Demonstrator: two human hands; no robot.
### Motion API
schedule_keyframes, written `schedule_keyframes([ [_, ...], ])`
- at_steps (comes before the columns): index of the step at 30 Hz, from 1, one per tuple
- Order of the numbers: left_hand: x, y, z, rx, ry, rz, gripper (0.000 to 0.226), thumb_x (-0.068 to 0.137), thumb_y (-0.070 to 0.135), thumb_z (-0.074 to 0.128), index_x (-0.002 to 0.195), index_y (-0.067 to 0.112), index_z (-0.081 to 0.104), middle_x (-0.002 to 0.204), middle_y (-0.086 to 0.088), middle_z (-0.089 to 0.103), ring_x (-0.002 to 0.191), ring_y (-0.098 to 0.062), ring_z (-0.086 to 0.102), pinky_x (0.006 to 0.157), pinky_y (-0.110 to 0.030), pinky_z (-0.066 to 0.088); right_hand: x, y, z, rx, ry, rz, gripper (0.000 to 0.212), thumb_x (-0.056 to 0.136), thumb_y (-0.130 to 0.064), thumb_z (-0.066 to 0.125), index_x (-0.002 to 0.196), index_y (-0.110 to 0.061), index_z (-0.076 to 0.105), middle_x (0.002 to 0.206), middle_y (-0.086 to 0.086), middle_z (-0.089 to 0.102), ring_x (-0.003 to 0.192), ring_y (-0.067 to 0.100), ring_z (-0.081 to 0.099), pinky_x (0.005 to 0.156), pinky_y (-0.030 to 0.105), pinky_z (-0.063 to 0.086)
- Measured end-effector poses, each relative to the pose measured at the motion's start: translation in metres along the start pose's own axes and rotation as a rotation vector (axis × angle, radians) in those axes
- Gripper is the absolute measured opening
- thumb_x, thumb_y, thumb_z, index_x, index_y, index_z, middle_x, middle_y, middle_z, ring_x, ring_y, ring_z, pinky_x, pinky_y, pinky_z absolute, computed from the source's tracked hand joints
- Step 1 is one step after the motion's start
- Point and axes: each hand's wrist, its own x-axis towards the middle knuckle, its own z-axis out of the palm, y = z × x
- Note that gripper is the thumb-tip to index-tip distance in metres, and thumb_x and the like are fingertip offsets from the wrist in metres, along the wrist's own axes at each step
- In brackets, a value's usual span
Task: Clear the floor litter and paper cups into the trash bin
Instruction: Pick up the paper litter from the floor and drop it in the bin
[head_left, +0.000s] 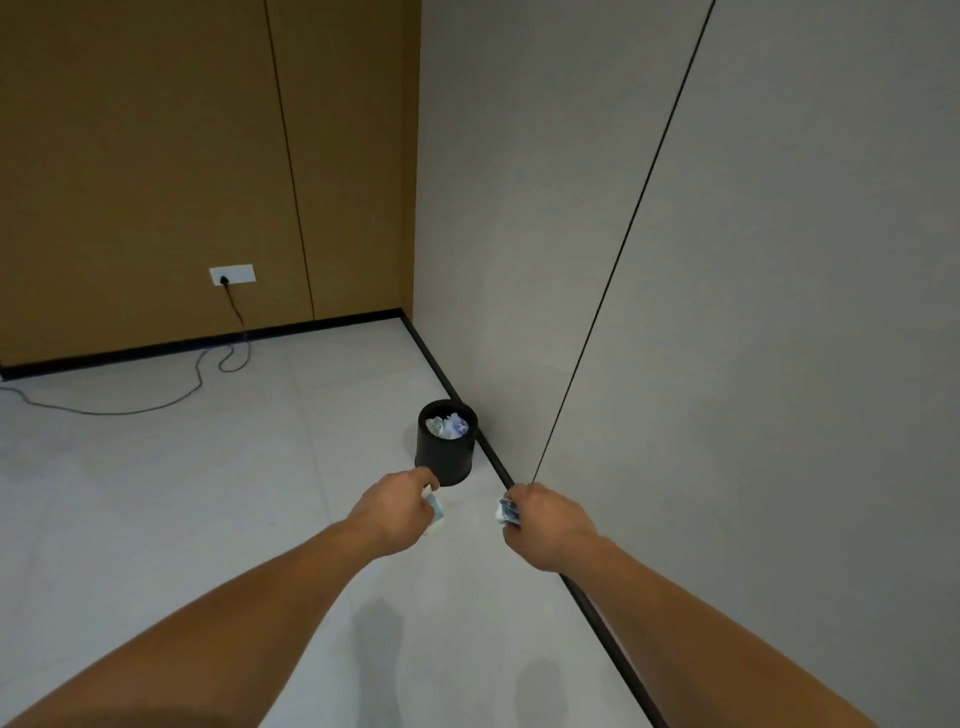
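Crumpled paper in both hands, bin just ahead

Both bare arms are reaching forward over the pale floor (208, 519): the left hand (395, 512) is pinching a paper scrap (434, 506) in closed fingers, the right hand (545, 519) is clutching a crumpled wad (506, 512). Beyond them the black trash bin (444, 460) is standing against the grey wall (727, 312), already holding crumpled litter (448, 426); farther off, a cable (197, 384) is trailing from a socket (232, 275).

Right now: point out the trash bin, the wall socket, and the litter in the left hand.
trash bin (441, 457): head view, on its black outer wall.
wall socket (232, 275): head view, on the white faceplate.
litter in left hand (435, 512): head view, on the crumpled piece showing past the fingers.
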Motion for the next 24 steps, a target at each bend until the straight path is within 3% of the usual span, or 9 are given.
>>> schedule_keyframes([
  [5,0.096,-0.009,-0.021,0.015,-0.039,-0.020,0.035,0.092,0.020,0.045,0.126,0.026,0.053,0.122,-0.006,0.059,0.087,-0.017,0.052,0.070,-0.022,0.040,0.104,0.003,-0.011,0.025,-0.030,-0.022,0.032,0.093,-0.030,0.052,0.122,-0.018,0.052,0.121,0.007,0.055,0.106,0.029,0.058,0.087,0.033,0.046],
  [10,0.210,-0.010,-0.036,0.031,-0.038,-0.039,0.035,0.093,0.019,0.045,0.126,0.023,0.053,0.124,-0.006,0.060,0.104,-0.023,0.058,0.080,-0.024,0.043,0.233,0.021,-0.032,0.034,-0.039,-0.069,0.033,0.093,-0.029,0.052,0.123,-0.017,0.052,0.124,0.008,0.055,0.109,0.029,0.057,0.087,0.032,0.045],
  [20,0.403,-0.001,-0.060,-0.113,-0.044,-0.128,0.033,0.093,0.017,0.045,0.124,0.023,0.054,0.113,-0.010,0.064,0.094,-0.025,0.060,0.070,-0.023,0.042,0.441,0.059,-0.095,0.047,-0.149,-0.089,0.047,0.093,-0.025,0.053,0.139,-0.017,0.046,0.132,0.009,0.052,0.116,0.028,0.055,0.094,0.032,0.045],
  [24,0.487,-0.018,-0.057,-0.103,-0.101,-0.154,0.036,0.095,0.018,0.046,0.131,0.018,0.051,0.125,-0.010,0.060,0.109,-0.025,0.058,0.086,-0.024,0.042,0.521,0.067,-0.093,0.040,-0.190,-0.086,0.038,0.092,-0.025,0.053,0.129,-0.016,0.051,0.126,0.009,0.055,0.112,0.027,0.056,0.088,0.029,0.044],
])
